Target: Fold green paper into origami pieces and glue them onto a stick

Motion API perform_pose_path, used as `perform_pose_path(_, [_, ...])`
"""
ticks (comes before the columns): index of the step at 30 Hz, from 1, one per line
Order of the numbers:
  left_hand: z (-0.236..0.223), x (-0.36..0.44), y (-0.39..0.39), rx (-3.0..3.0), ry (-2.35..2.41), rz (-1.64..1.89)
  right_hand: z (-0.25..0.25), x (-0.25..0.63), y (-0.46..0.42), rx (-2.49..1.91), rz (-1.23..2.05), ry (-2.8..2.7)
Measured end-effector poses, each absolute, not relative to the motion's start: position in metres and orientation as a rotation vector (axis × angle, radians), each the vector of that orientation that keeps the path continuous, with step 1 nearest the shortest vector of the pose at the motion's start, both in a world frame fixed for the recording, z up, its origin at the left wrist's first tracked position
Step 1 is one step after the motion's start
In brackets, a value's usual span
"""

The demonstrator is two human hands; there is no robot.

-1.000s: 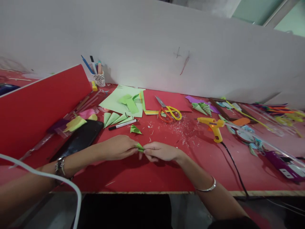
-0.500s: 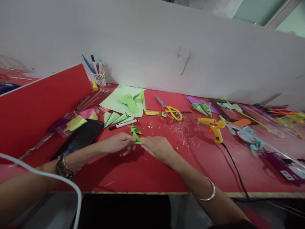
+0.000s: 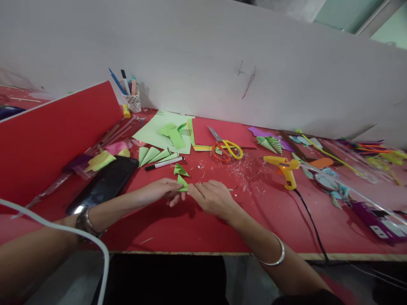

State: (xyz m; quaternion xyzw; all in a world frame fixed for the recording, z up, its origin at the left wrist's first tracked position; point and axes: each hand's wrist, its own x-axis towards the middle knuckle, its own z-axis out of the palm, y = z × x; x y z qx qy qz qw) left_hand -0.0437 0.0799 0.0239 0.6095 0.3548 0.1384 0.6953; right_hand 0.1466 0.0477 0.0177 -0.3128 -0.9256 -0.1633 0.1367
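My left hand (image 3: pixel 163 190) pinches a small folded piece of green paper (image 3: pixel 182 182) over the red table. From the other side, my right hand (image 3: pixel 211 197) is closed at the paper's right end, its fingertips meeting the paper. A thin pale stick (image 3: pixel 230 189) pokes out to the right from under my right hand; the rest of it is hidden by the fingers. Just beyond the hands lies another green folded paper piece (image 3: pixel 181 170). A black-and-white marker (image 3: pixel 163 164) rests behind that, beside several pale green paper cones (image 3: pixel 148 156).
Scissors (image 3: pixel 227 146) lie on red sheets (image 3: pixel 219 131) near the wall. A yellow glue gun (image 3: pixel 286 167) with a black cord is on the right, near paper shreds (image 3: pixel 244 173). To the left are a black phone (image 3: pixel 103 184) and a pen cup (image 3: pixel 132 103).
The thin stick now shows past my right hand, where none was visible before. My right hand's fingers have curled more, while the left keeps its pinch on the green paper.
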Motion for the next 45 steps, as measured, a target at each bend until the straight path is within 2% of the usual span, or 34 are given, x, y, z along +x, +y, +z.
perform_pose_path(8, [0.02,-0.046,0.073,1.435,0.84,0.324,0.018,0.146,0.048,-0.878,-0.513,-2.702])
perform_pose_path(19, [0.019,-0.048,0.074,1.968,0.923,0.468,0.007,0.149,0.054,-0.948,-0.244,-2.723])
perform_pose_path(25, [0.016,-0.045,0.074,1.923,0.985,0.546,0.009,0.15,0.056,-1.076,-0.29,-2.705])
perform_pose_path(31, [0.014,-0.042,0.071,1.818,0.978,0.658,0.009,0.15,0.057,-1.148,-0.2,-2.744])
perform_pose_path(38, [0.007,-0.04,0.068,1.742,0.987,0.711,0.011,0.148,0.057,-1.322,0.163,-2.693])
perform_pose_path(45, [0.005,-0.038,0.068,1.819,0.993,0.763,0.017,0.15,0.058,-1.204,0.696,-2.474])
